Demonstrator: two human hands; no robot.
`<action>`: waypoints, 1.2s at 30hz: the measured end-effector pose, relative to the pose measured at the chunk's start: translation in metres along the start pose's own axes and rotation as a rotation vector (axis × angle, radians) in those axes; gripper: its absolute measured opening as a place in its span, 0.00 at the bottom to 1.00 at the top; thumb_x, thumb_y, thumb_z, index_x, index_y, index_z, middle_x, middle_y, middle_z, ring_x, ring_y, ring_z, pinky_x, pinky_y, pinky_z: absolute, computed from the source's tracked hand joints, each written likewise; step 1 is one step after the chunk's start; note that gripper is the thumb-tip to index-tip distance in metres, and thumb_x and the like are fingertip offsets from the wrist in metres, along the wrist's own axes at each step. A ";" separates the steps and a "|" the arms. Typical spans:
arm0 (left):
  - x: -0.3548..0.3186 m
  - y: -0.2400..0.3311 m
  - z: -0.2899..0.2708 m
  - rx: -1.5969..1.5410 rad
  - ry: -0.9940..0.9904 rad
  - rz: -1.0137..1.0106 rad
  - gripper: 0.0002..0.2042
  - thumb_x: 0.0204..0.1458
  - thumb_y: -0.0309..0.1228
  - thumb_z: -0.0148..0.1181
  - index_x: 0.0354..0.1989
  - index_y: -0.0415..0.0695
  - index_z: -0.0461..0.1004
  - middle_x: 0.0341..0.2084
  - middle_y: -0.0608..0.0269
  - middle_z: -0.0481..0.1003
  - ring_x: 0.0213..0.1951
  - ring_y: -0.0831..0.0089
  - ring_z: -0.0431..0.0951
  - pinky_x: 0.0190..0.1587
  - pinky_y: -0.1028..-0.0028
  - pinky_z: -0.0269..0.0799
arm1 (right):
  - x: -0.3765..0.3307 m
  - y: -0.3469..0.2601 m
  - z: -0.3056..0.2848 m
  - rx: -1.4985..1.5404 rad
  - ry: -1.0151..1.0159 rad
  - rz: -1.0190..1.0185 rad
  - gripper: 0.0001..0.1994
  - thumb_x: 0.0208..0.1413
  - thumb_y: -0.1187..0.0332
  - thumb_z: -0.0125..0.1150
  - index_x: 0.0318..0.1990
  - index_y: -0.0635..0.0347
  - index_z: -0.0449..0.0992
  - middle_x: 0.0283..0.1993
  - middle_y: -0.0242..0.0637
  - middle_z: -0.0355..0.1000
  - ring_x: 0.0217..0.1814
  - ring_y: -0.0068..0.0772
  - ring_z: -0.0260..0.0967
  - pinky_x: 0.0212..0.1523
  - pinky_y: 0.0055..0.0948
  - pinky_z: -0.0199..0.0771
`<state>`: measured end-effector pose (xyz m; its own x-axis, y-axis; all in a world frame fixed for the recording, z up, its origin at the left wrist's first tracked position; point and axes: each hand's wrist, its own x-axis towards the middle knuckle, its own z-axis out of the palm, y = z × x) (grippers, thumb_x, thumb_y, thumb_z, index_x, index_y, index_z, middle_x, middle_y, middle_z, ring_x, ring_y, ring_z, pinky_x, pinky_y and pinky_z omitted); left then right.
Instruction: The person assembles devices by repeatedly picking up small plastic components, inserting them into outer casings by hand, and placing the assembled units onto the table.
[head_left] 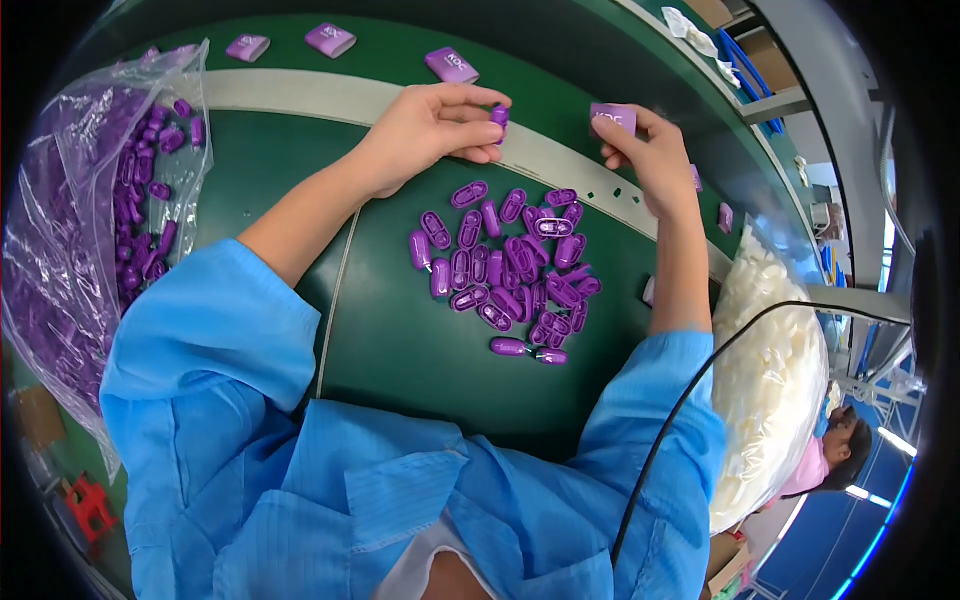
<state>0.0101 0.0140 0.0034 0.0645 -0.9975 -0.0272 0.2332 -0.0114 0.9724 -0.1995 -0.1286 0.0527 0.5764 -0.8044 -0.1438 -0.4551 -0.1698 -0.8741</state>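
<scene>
Between the thumb and fingers of my left hand [437,128] is a small purple plastic piece [499,117], over the pale metal edge of the bench. My right hand [645,155] pinches a flat purple case [613,117] with pale lettering on its face, farther right at about the same height. On the green bench below and between both hands lies a loose pile of purple oval plastic shells [520,258]. Many lie with their hollow side up. A pair of purple pieces [527,350] lies at the near edge of the pile.
Beyond the metal strip [300,92], several purple cases [452,66] sit spaced along a green belt [390,48]. A clear bag of purple parts [75,220] is at left; a bag of cream-coloured pieces [770,380] is at right. A black cable [690,390] crosses my right sleeve. Another person [835,450] is at far right.
</scene>
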 end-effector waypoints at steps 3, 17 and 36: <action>-0.003 -0.006 0.006 -0.030 -0.070 -0.021 0.17 0.51 0.27 0.57 0.49 0.37 0.68 0.32 0.62 0.74 0.32 0.79 0.74 0.38 0.80 0.71 | -0.026 0.014 0.032 0.519 -0.136 -0.059 0.13 0.52 0.68 0.59 0.43 0.66 0.71 0.32 0.35 0.71 0.31 0.18 0.67 0.31 0.15 0.66; -0.008 -0.011 0.028 0.359 -0.027 0.289 0.12 0.51 0.25 0.56 0.43 0.34 0.72 0.37 0.61 0.73 0.38 0.77 0.73 0.42 0.79 0.70 | -0.042 0.026 0.059 0.765 -0.108 -0.078 0.14 0.54 0.70 0.56 0.46 0.66 0.69 0.31 0.33 0.68 0.28 0.18 0.61 0.32 0.16 0.64; -0.017 0.002 0.037 0.261 -0.103 0.214 0.15 0.50 0.24 0.57 0.47 0.36 0.71 0.34 0.62 0.74 0.35 0.79 0.74 0.40 0.80 0.71 | -0.048 0.017 0.053 0.758 -0.079 -0.138 0.13 0.54 0.71 0.56 0.45 0.67 0.69 0.35 0.35 0.71 0.32 0.20 0.68 0.35 0.18 0.71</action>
<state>-0.0261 0.0285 0.0146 -0.0162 -0.9807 0.1947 -0.0314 0.1951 0.9803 -0.1993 -0.0626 0.0204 0.6538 -0.7564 -0.0178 0.1973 0.1931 -0.9611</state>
